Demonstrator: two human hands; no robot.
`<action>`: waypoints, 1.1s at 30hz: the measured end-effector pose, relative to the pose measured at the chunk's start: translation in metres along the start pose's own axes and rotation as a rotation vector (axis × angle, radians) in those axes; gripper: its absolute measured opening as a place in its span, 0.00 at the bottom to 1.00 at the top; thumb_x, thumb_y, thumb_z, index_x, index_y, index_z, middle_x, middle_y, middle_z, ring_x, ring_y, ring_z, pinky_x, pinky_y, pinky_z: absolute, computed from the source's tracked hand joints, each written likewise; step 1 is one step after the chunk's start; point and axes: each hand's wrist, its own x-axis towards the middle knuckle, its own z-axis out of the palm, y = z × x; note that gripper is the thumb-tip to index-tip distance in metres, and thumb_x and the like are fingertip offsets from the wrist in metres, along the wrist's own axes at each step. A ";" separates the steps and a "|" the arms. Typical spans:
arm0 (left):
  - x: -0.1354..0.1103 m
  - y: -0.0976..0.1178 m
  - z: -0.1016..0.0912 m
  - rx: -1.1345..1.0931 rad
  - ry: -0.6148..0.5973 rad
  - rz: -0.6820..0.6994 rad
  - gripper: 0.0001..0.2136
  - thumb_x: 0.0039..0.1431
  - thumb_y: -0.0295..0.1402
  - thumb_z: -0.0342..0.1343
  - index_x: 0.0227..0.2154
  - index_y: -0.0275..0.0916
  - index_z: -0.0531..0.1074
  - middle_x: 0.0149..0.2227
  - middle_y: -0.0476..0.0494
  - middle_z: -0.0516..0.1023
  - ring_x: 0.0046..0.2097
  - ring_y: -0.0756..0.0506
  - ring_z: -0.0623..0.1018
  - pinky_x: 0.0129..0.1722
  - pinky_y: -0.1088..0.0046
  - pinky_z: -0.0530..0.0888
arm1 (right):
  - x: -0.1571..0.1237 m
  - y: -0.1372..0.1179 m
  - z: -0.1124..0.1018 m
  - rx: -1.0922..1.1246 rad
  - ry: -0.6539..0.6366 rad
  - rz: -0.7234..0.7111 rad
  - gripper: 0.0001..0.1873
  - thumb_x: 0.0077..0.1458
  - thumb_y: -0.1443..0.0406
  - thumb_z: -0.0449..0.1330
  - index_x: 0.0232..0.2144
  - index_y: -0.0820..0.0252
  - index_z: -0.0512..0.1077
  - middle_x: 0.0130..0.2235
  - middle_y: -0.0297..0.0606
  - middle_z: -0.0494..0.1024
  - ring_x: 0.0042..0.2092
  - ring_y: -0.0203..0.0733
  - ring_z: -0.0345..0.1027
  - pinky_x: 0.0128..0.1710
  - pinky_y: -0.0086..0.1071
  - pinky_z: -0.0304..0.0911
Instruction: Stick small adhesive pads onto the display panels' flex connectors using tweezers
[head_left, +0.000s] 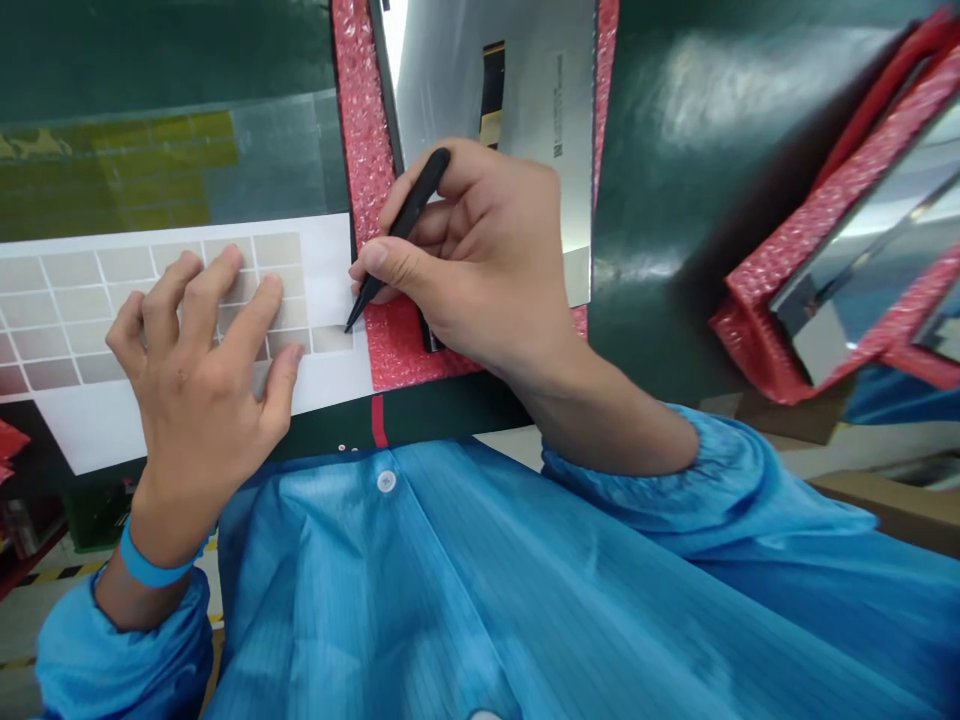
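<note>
My left hand (pixel 199 350) lies with fingers spread and pressed flat on a white sheet (pixel 75 425) printed with a grid of grey-beige rectangular stickers (pixel 67 300). My right hand (pixel 469 260) pinches black tweezers (pixel 394 235). Their tip points down at the bottom-right sticker (pixel 330 340) of the grid, just beside my left fingertips. Behind my right hand a grey metal panel (pixel 525 100) rests on red bubble wrap (pixel 360 130).
The work surface is a dark green mat (pixel 660 200). At the right lie more shiny panels (pixel 885 250) wrapped in red bubble wrap (pixel 787 240). A yellowish-grey taped area (pixel 150 160) is at the upper left. My blue smock (pixel 525 600) fills the foreground.
</note>
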 end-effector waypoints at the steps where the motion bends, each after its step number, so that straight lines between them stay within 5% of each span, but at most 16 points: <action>1: 0.000 0.001 0.000 0.009 0.008 0.002 0.20 0.71 0.44 0.59 0.63 0.53 0.75 0.72 0.45 0.71 0.74 0.28 0.67 0.69 0.34 0.62 | 0.000 0.001 0.001 0.013 0.003 -0.007 0.31 0.46 0.44 0.83 0.33 0.52 0.70 0.29 0.29 0.75 0.31 0.45 0.78 0.30 0.36 0.77; 8: 0.002 0.001 0.002 0.039 0.027 -0.035 0.18 0.74 0.45 0.55 0.63 0.55 0.74 0.72 0.50 0.71 0.75 0.32 0.66 0.70 0.38 0.60 | -0.008 -0.029 -0.004 0.033 0.068 -0.041 0.27 0.53 0.43 0.79 0.38 0.50 0.71 0.31 0.31 0.78 0.38 0.50 0.82 0.33 0.40 0.80; 14: 0.007 0.005 -0.003 0.018 0.062 0.027 0.20 0.67 0.41 0.61 0.61 0.54 0.77 0.72 0.47 0.71 0.73 0.22 0.68 0.68 0.29 0.58 | 0.009 -0.066 -0.029 -0.078 0.126 -0.004 0.29 0.48 0.48 0.81 0.44 0.47 0.72 0.34 0.33 0.81 0.47 0.58 0.83 0.38 0.47 0.83; 18: 0.013 0.052 0.006 -0.047 0.191 0.126 0.16 0.66 0.34 0.64 0.55 0.48 0.81 0.61 0.37 0.80 0.62 0.27 0.79 0.63 0.36 0.70 | 0.019 -0.050 -0.061 -0.076 0.124 0.049 0.29 0.46 0.50 0.82 0.43 0.45 0.73 0.33 0.32 0.82 0.48 0.61 0.83 0.40 0.50 0.82; 23: 0.020 0.104 0.035 -0.140 0.153 0.144 0.16 0.66 0.29 0.65 0.56 0.42 0.81 0.53 0.33 0.83 0.54 0.31 0.82 0.53 0.46 0.75 | 0.018 -0.019 -0.103 -0.077 0.059 0.128 0.22 0.45 0.53 0.82 0.34 0.46 0.74 0.28 0.30 0.82 0.34 0.56 0.80 0.27 0.46 0.76; 33: 0.023 0.107 0.038 -0.113 0.114 0.117 0.18 0.66 0.31 0.67 0.57 0.43 0.81 0.53 0.31 0.82 0.54 0.30 0.81 0.53 0.45 0.76 | 0.009 -0.025 -0.101 -0.080 0.101 0.025 0.17 0.50 0.70 0.76 0.25 0.47 0.73 0.26 0.30 0.79 0.31 0.52 0.80 0.19 0.43 0.68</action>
